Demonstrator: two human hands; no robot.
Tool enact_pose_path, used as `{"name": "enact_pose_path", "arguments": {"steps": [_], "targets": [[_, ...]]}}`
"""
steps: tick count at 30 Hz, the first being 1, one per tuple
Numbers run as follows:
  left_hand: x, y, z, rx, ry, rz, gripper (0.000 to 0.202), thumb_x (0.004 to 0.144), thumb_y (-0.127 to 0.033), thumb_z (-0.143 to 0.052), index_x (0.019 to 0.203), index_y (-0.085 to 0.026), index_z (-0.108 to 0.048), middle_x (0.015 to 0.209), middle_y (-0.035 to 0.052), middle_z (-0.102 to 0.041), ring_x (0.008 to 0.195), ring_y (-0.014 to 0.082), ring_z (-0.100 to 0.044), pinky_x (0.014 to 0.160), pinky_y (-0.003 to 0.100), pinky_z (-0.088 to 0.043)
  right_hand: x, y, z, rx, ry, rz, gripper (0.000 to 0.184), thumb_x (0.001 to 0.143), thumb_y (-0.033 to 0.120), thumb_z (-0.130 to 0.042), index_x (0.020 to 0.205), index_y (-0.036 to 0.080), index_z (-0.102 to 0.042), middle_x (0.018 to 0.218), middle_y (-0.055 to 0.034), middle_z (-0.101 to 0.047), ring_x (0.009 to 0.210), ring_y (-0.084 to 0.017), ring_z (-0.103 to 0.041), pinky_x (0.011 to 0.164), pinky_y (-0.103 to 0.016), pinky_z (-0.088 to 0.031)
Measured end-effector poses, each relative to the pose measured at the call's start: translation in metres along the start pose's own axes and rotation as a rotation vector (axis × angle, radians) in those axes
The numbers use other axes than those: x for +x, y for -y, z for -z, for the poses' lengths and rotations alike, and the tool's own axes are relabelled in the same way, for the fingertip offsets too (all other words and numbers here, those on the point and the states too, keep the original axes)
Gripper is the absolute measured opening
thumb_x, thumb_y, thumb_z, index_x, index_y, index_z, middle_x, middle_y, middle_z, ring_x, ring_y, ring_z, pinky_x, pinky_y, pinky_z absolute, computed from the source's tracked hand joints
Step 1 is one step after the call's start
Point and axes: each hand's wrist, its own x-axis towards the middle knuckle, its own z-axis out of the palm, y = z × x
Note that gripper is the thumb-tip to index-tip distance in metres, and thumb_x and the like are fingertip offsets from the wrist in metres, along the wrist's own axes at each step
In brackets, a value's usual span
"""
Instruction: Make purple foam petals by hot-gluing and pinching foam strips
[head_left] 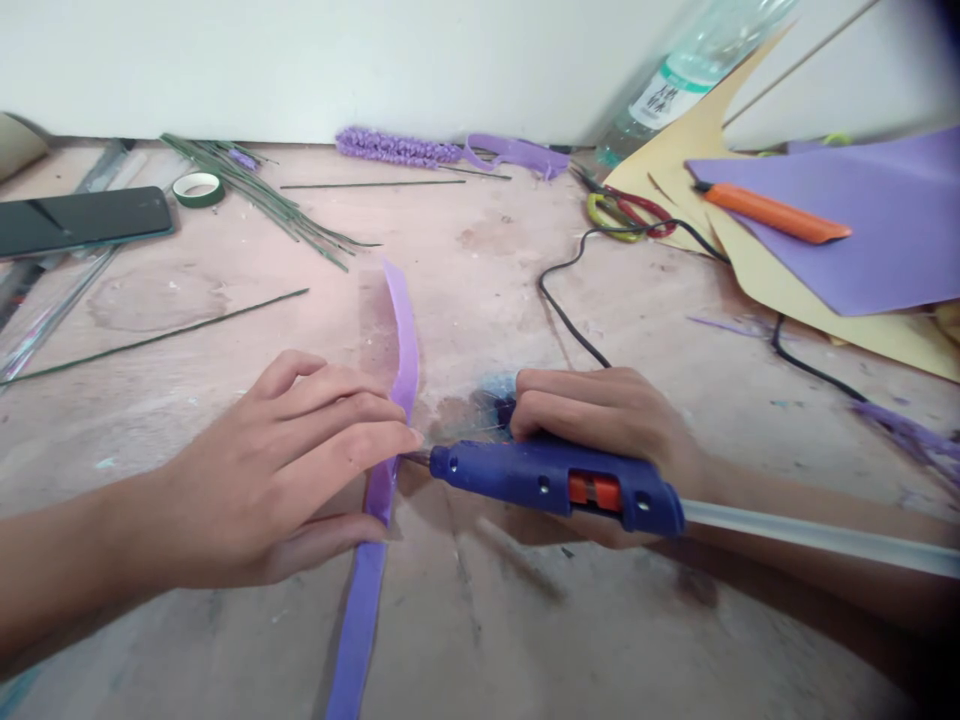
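Note:
My right hand [600,415] is wrapped round a blue glue gun [555,483] with an orange trigger and a white glue stick [817,538] at its back. The nozzle points left and meets a long purple strip [401,350] lying on the wooden table [480,260]. My left hand [292,465] pinches this strip where it bends, fingers together on its edge beside the nozzle. The strip runs from mid-table down to the near edge.
Green wire stems [255,195], green tape roll [198,188] and a black phone [82,220] lie at the back left. A purple beaded flower spike [394,148] is at the back. Scissors [626,212], black cord [570,320], purple and cream sheets [885,225], orange cutter [772,213] and bottle [682,75] are right.

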Motion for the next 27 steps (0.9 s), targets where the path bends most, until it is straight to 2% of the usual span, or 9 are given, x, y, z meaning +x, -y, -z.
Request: {"name": "enact_pose_path", "arguments": {"steps": [14, 20, 27], "targets": [[-0.0003, -0.0002, -0.0020, -0.017, 0.010, 0.013, 0.037, 0.104, -0.038, -0.060, 0.133, -0.016, -0.052, 0.124, 0.0130, -0.073, 0.120, 0.0301, -0.063, 0.101, 0.046, -0.039, 0.0000, -0.0039, 0.0000, -0.006, 0.000, 0.002, 0.023, 0.099, 0.045, -0.050, 0.091, 0.023, -0.046, 0.073, 0.0031, -0.043, 0.057, -0.013, -0.034, 0.054, -0.028, -0.026], [-0.0015, -0.0007, -0.0018, -0.021, 0.002, 0.010, 0.037, 0.105, -0.039, -0.058, 0.133, -0.015, -0.051, 0.124, 0.0127, -0.073, 0.120, 0.0292, -0.062, 0.101, 0.047, -0.038, 0.0008, -0.0048, 0.0010, -0.006, -0.005, -0.009, 0.019, 0.096, 0.040, -0.049, 0.089, 0.023, -0.045, 0.072, 0.0022, -0.046, 0.056, -0.013, -0.037, 0.054, -0.028, -0.026], [-0.0020, -0.0004, -0.0013, -0.022, 0.006, 0.014, 0.037, 0.105, -0.040, -0.058, 0.134, -0.017, -0.051, 0.124, 0.0121, -0.073, 0.120, 0.0298, -0.063, 0.101, 0.046, -0.038, 0.0041, -0.0013, 0.0036, 0.002, 0.005, -0.048, 0.013, 0.089, 0.032, -0.056, 0.087, 0.023, -0.046, 0.073, 0.0020, -0.050, 0.056, -0.012, -0.040, 0.053, -0.027, -0.029]]}}
